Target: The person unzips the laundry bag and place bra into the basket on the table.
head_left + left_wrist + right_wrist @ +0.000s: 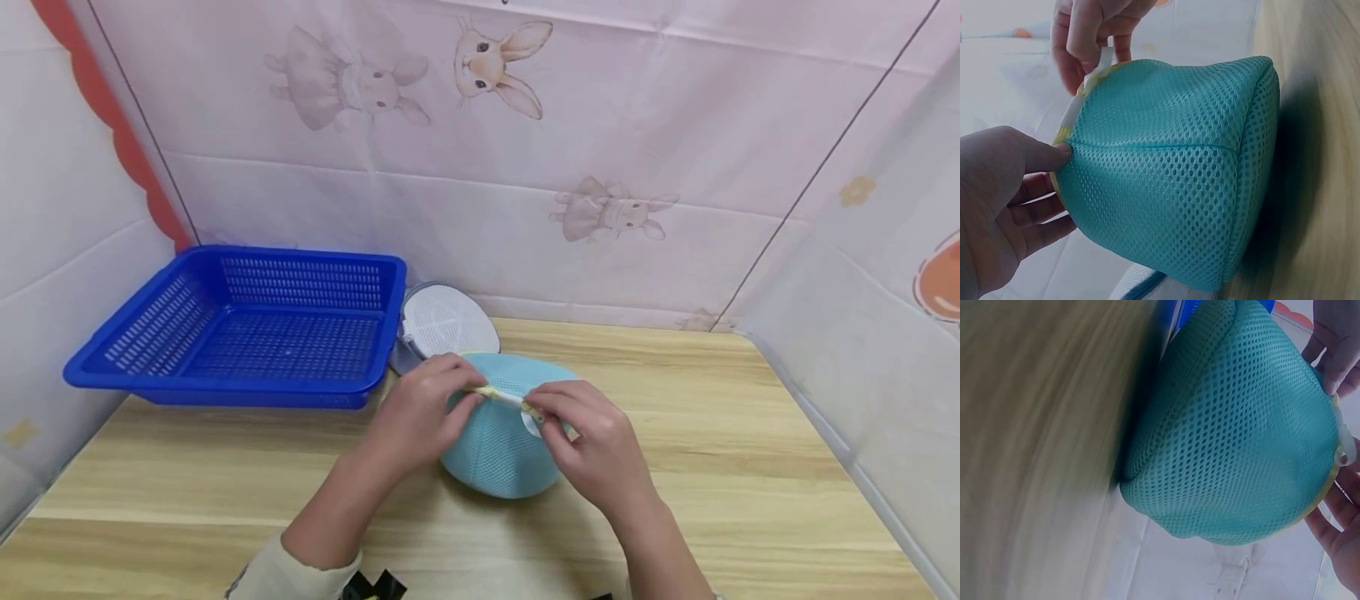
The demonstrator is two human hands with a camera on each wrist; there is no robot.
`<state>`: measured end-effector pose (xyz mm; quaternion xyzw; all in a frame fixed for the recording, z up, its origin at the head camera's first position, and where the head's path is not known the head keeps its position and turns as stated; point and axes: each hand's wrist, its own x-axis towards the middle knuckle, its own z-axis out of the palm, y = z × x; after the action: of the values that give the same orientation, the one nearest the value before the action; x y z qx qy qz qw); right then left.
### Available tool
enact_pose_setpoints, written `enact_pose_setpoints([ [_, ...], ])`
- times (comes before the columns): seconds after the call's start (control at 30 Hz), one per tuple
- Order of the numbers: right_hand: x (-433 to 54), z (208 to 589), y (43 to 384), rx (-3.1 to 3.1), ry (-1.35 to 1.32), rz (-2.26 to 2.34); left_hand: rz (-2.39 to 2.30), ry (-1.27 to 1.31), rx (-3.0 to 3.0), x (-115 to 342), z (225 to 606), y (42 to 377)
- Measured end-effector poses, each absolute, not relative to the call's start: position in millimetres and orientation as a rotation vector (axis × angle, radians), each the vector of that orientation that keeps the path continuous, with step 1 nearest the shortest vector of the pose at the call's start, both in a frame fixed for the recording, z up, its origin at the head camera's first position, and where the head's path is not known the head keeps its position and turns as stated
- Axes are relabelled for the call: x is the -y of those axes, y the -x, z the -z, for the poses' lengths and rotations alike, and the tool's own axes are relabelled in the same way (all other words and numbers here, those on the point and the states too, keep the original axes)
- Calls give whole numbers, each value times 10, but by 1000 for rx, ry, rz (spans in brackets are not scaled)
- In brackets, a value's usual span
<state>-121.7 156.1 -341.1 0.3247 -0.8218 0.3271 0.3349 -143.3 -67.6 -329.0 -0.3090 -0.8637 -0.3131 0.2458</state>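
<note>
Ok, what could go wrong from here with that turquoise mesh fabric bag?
The left hand and right hand hold the turquoise mesh fabric bag only along its edge, so its soft walls might fold or twist. The left hand, near the blue perforated plastic basket, could bump it.

Pink rabbit-print sheeting (720,108), perhaps fabric, backs a wood-grain tabletop (757,467).

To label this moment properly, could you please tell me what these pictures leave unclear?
Head view: turquoise mesh bag, partly covered by left hand and right hand.
Head view: white mesh bag, partly behind blue plastic basket.
Head view: black object, cut off by bottom edge.
</note>
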Motion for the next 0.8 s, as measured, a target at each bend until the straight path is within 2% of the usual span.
enact_pose_setpoints([
  [0.8, -1405, 3438, 1205, 2056, -980, -819, 743, 966, 2344, 539, 3321, 1322],
])
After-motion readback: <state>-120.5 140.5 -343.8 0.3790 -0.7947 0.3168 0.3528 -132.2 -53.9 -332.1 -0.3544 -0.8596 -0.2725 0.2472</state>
